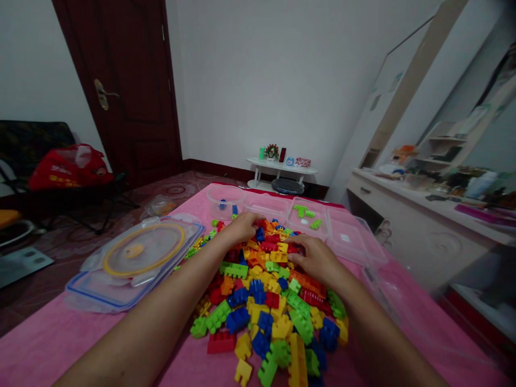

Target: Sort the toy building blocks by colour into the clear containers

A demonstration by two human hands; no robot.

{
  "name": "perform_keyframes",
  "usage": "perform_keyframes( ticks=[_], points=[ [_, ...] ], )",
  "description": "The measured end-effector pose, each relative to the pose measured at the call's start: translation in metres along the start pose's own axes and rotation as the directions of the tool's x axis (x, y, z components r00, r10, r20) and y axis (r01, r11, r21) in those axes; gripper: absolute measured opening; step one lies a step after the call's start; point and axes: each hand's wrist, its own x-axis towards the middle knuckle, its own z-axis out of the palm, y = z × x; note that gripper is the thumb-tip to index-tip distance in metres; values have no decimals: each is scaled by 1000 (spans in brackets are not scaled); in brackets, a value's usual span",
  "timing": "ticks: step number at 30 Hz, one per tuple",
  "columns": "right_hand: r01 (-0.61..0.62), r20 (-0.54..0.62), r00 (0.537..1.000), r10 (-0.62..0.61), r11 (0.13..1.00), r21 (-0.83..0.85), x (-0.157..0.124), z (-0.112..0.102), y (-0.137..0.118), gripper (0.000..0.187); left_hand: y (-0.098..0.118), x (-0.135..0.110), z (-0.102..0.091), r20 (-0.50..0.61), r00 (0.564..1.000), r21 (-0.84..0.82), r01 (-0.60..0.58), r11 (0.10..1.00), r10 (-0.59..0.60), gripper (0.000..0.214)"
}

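A heap of plastic building blocks in red, blue, yellow, orange and green lies on the pink table. My left hand rests on the far side of the heap, fingers curled down into the blocks. My right hand lies on the heap's right part, its fingers pinched on a red block. What the left fingers hold, if anything, is hidden. Beyond the heap stand clear plastic tubs: one with blue blocks, one with green blocks.
A stack of clear lids with blue and yellow rims lies at the left of the table. More clear tubs stand at the right. A dark door, a small white side table and a dresser surround the table.
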Motion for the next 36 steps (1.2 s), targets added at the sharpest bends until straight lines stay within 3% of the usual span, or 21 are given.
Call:
perform_keyframes(
  ticks=[5, 12, 18, 20, 23, 25, 29, 33, 36],
  points=[
    [-15, -19, 1000, 16, 996, 84, 2, -6, -1, 34, -6, 0, 7, -77, 996, 31, 48, 998, -45, 50],
    [-54, -121, 988, 92, 957, 286, 5, -9, 2, 30, -6, -3, 2, 6, 995, 53, 101, 993, -102, 28],
    [-59, -139, 984, 109, 946, 320, 5, -13, 2, 21, 2, -8, -5, 32, 997, -45, 76, 996, -74, 33],
    [-62, -143, 983, 114, 944, 325, 5, -16, 3, 19, 7, -9, -11, -2, 999, -80, 53, 995, -53, 33],
    [-69, -222, 962, 156, 931, 358, 4, -21, 3, 19, 15, -9, -20, -138, 989, -197, 26, 980, -54, 29],
    [-42, -290, 940, 177, 908, 417, 4, -24, 0, 19, 23, -8, -26, -191, 979, -360, -5, 933, -68, 29],
    [-5, -242, 950, 200, 782, 624, -1, -27, -16, 30, 45, -11, -30, -86, 995, -674, -22, 739, -49, 33],
    [-41, -131, 968, 213, 653, 756, -4, -23, -31, 45, 66, -18, -21, -57, 998, -786, -43, 617, -3, 29],
    [-40, -131, 970, 206, 662, 749, -5, -18, -33, 48, 71, -19, -9, -60, 998, -816, -60, 575, 20, 22]
  ],
)
